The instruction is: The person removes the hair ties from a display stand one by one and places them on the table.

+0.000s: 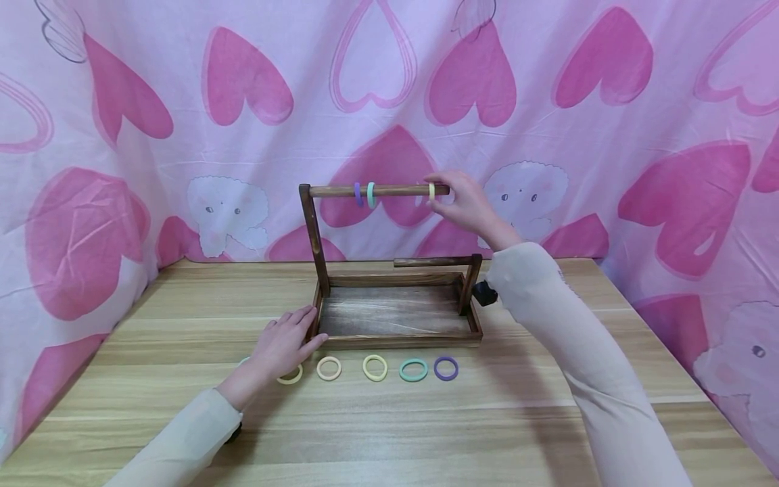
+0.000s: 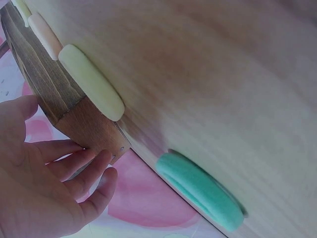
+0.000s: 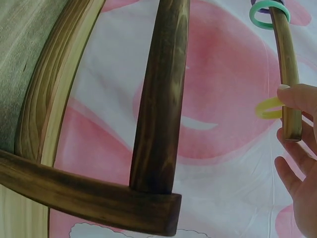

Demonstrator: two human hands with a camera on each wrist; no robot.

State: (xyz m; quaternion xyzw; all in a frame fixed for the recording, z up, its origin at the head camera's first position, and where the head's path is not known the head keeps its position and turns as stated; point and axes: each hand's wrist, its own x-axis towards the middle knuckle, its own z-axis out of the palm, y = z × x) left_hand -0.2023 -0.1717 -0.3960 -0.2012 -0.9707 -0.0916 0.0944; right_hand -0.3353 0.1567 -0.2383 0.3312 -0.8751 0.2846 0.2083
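Observation:
My right hand [image 1: 465,199] pinches a yellow ring [image 1: 432,192] between thumb and fingers. The ring is around the upper rod [image 1: 402,191] of a dark wooden stand, near the rod's free right end. Farther left, a purple ring [image 1: 358,195] and a mint green ring [image 1: 371,195] hang on the same rod. My left hand [image 1: 282,348] has extended fingers at the left end of the stand's tray base [image 1: 395,342]. A pale yellow ring [image 2: 91,82] lies below that hand, partly hidden in the head view, and a green ring [image 2: 200,191] lies nearby.
In front of the tray, a peach ring [image 1: 329,358], a yellow ring [image 1: 374,357], a green ring [image 1: 413,360] and a purple ring [image 1: 446,358] lie on the wooden table [image 1: 426,433]. A shorter lower rod [image 1: 429,262] juts left from the right post [image 1: 469,287]. Pink heart-patterned cloth [image 1: 377,149] hangs behind.

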